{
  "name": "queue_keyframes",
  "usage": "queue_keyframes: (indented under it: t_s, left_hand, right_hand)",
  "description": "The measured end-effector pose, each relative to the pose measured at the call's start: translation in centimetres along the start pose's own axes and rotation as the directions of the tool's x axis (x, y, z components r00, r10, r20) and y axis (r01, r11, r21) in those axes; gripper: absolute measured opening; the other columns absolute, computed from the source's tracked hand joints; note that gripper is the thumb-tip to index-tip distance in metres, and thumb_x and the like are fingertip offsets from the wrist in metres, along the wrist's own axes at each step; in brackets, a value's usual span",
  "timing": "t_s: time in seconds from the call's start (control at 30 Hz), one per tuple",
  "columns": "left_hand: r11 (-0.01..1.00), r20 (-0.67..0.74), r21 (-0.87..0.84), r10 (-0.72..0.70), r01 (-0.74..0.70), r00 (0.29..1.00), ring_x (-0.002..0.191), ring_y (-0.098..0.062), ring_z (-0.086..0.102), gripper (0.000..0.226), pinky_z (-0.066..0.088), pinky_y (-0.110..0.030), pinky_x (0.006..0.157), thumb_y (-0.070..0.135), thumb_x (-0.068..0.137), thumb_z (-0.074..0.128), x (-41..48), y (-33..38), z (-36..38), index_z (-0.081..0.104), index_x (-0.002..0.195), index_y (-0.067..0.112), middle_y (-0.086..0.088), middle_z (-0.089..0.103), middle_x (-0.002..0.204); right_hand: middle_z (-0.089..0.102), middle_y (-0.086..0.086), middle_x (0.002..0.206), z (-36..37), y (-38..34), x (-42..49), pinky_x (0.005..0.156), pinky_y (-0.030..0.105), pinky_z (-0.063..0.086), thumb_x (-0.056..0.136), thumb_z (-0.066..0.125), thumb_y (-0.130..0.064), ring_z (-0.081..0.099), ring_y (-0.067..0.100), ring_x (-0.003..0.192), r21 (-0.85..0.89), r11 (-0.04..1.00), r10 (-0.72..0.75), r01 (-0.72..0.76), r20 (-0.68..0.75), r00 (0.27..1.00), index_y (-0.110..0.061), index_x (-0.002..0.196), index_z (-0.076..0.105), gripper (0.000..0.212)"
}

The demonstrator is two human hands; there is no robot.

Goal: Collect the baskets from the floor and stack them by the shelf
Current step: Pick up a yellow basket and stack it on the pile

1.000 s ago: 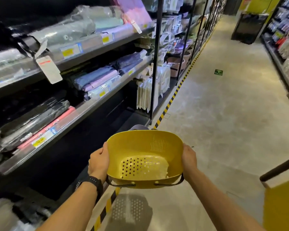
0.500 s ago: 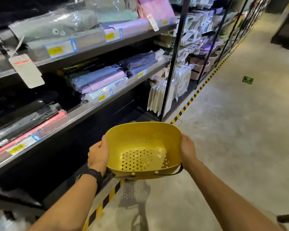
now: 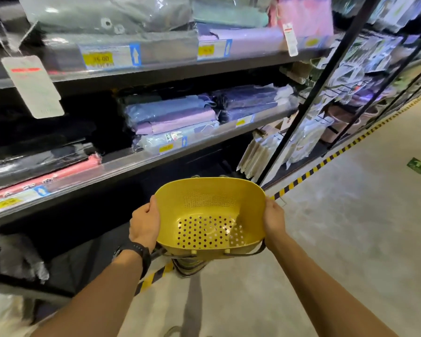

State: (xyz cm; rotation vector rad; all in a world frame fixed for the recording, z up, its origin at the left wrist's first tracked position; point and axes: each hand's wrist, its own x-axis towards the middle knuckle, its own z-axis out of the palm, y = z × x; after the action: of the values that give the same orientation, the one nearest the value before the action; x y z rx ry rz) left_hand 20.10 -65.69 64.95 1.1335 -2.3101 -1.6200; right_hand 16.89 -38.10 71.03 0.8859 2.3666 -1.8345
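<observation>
I hold a yellow perforated basket (image 3: pixel 210 215) in front of me, above the floor, with its open side tilted toward me. My left hand (image 3: pixel 145 222) grips its left rim and my right hand (image 3: pixel 274 220) grips its right rim. Its dark wire handles hang below the near edge. Directly under the basket, on the floor by the striped tape, stands a stack of baskets (image 3: pixel 190 265), mostly hidden, with only dark rims showing.
A dark shelf unit (image 3: pixel 122 164) with wrapped textiles and price tags runs along the left. Yellow-black tape (image 3: pixel 326 159) marks its foot. Concrete floor (image 3: pixel 350 239) stretches to the right, with a green sticker (image 3: pixel 417 165) on it.
The view has swung left and closer to the shelf. The basket stays in both hands and now hangs over the stack on the floor.
</observation>
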Motion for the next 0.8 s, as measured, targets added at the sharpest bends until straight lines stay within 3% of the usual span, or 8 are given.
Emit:
queue_keyframes:
  t_s: [0.2, 0.27, 0.4, 0.57, 0.67, 0.8]
  left_hand:
    - [0.987, -0.167, -0.051, -0.159, 0.152, 0.973, 0.069, -0.022, 0.057, 0.059, 0.045, -0.037, 0.074, 0.064, 0.097, 0.039, 0.4, 0.3, 4.1, 0.062, 0.068, 0.016, -0.001, 0.060, 0.072]
    - [0.979, -0.220, -0.095, -0.199, 0.182, 0.955, 0.065, -0.017, 0.054, 0.058, 0.045, -0.036, 0.074, 0.064, 0.096, 0.042, 0.3, 0.6, 5.8, 0.058, 0.064, 0.018, 0.002, 0.059, 0.069]
    - [0.955, -0.297, -0.177, -0.282, 0.237, 0.912, 0.066, -0.017, 0.055, 0.057, 0.043, -0.036, 0.070, 0.064, 0.093, 0.043, -1.2, 1.1, 9.2, 0.058, 0.062, 0.018, 0.004, 0.060, 0.069]
    - [0.917, -0.323, -0.269, -0.375, 0.296, 0.869, 0.069, -0.023, 0.058, 0.051, 0.050, -0.043, 0.076, 0.061, 0.095, 0.047, -3.0, 1.7, 12.3, 0.057, 0.065, 0.020, -0.003, 0.061, 0.073]
    - [0.923, -0.357, -0.273, -0.359, 0.272, 0.862, 0.063, -0.020, 0.052, 0.051, 0.046, -0.037, 0.065, 0.060, 0.096, 0.046, -3.3, 1.7, 12.6, 0.052, 0.063, 0.022, -0.001, 0.054, 0.066]
    - [0.938, -0.391, -0.251, -0.322, 0.237, 0.862, 0.066, -0.025, 0.050, 0.059, 0.041, -0.038, 0.065, 0.059, 0.097, 0.044, -2.9, 0.5, 12.0, 0.055, 0.068, 0.010, -0.009, 0.052, 0.067]
  right_hand:
    - [0.058, 0.036, 0.115, 1.3, -1.0, 7.8, 0.099, 0.058, 0.047, 0.105, 0.039, -0.030, 0.058, 0.049, 0.105, -0.034, 0.999, -0.031, 0.037, 0.160, 0.987, 0.008, 0.111, 0.059, 0.043]
    - [0.061, 0.031, 0.104, 1.6, -1.2, 10.4, 0.095, 0.052, 0.049, 0.105, 0.040, -0.032, 0.059, 0.046, 0.100, -0.047, 0.998, -0.034, 0.046, 0.227, 0.973, 0.005, 0.102, 0.061, 0.042]
    - [0.066, 0.024, 0.105, 1.2, -1.6, 15.1, 0.097, 0.058, 0.049, 0.103, 0.042, -0.032, 0.060, 0.034, 0.097, -0.079, 0.996, -0.016, 0.048, 0.362, 0.932, -0.005, 0.099, 0.067, 0.036]
    - [0.065, 0.014, 0.095, 1.3, -1.8, 18.9, 0.087, 0.046, 0.048, 0.103, 0.041, -0.026, 0.057, 0.027, 0.090, -0.125, 0.990, -0.002, 0.068, 0.465, 0.886, -0.012, 0.093, 0.067, 0.031]
    - [0.062, 0.005, 0.083, 2.3, -1.6, 19.7, 0.083, 0.039, 0.044, 0.103, 0.041, -0.025, 0.055, 0.023, 0.087, -0.152, 0.987, 0.028, 0.051, 0.477, 0.878, -0.013, 0.088, 0.066, 0.032]
    - [0.068, 0.006, 0.094, 4.0, -1.0, 19.8, 0.085, 0.044, 0.051, 0.098, 0.048, -0.026, 0.060, 0.022, 0.089, -0.184, 0.983, 0.100, -0.006, 0.501, 0.860, -0.019, 0.091, 0.068, 0.022]
